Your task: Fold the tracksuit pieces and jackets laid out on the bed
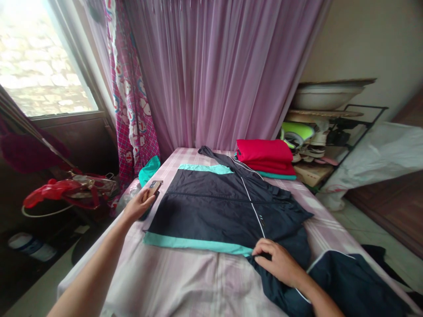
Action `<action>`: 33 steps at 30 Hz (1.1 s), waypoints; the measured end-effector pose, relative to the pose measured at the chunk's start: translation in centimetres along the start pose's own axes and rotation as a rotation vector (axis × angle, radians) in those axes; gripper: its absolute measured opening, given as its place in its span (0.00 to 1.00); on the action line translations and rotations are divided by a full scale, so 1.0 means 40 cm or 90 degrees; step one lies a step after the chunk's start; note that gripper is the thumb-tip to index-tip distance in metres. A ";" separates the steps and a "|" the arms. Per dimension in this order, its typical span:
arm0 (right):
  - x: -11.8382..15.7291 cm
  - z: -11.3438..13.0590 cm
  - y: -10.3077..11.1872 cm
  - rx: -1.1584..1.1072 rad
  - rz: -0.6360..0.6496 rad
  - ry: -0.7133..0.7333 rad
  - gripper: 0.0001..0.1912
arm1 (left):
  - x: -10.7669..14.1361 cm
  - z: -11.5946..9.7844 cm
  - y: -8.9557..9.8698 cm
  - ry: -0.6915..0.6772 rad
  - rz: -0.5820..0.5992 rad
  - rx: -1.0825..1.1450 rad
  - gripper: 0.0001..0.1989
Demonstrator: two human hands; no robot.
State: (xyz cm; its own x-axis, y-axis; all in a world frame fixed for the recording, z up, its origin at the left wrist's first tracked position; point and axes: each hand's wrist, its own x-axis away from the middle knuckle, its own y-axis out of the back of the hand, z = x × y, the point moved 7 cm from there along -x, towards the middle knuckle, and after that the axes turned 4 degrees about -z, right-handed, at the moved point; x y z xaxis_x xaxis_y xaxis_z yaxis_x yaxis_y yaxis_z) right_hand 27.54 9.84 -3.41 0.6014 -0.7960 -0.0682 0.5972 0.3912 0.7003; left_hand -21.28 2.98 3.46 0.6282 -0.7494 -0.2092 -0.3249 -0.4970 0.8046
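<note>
A navy jacket [211, 215] with mint-green side bands and thin white piping lies spread on the bed, its hem end to the left. My right hand [279, 264] is closed on the jacket where the near mint band meets the sleeve, the fingers pinching the cloth. That near sleeve [350, 281] stretches off to the lower right. Beyond the jacket's left end, my left hand [140, 203] is wrapped round a phone [153, 188], held above the bed's left edge. The far sleeve [216, 155] reaches toward the back of the bed.
Folded red cloth [264, 152] sits on teal cloth at the back right of the plaid bed sheet [198, 277]. Purple curtains [211, 75] hang behind. A rack with shoes [313, 149] and a large basin [327, 96] stands right; a red bag [95, 189] is left.
</note>
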 end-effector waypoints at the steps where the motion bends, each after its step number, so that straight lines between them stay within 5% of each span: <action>1: 0.000 -0.001 0.000 0.000 0.000 -0.002 0.07 | -0.004 0.008 -0.001 -0.012 -0.012 -0.107 0.28; 6: -0.001 -0.003 -0.001 -0.006 0.008 -0.006 0.08 | 0.010 0.048 -0.037 -0.019 0.030 -0.364 0.27; 19: -0.006 0.032 0.029 -0.050 0.001 -0.006 0.10 | 0.013 0.075 -0.066 -0.036 0.104 -0.355 0.31; 23: -0.008 -0.001 0.107 -0.011 -0.113 -0.032 0.14 | 0.006 0.067 -0.058 -0.016 0.072 -0.353 0.35; 27: 0.031 -0.116 0.255 0.203 -0.234 -0.191 0.14 | 0.044 -0.017 -0.064 -0.161 0.012 -0.219 0.30; 30: 0.094 -0.222 0.350 0.303 -0.194 -0.352 0.14 | 0.093 -0.063 -0.119 -0.201 0.157 -0.094 0.26; 33: 0.139 -0.274 0.387 0.228 -0.083 -0.327 0.17 | 0.147 -0.101 -0.177 -0.234 0.359 -0.015 0.25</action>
State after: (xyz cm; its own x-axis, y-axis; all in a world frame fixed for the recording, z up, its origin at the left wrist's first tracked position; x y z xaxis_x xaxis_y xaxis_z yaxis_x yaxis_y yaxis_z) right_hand 45.95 16.52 -0.73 0.1510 -0.9815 0.1181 0.3806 0.1679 0.9094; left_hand -12.42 3.85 -1.23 0.0843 -0.9936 0.0748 -0.5152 0.0208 0.8568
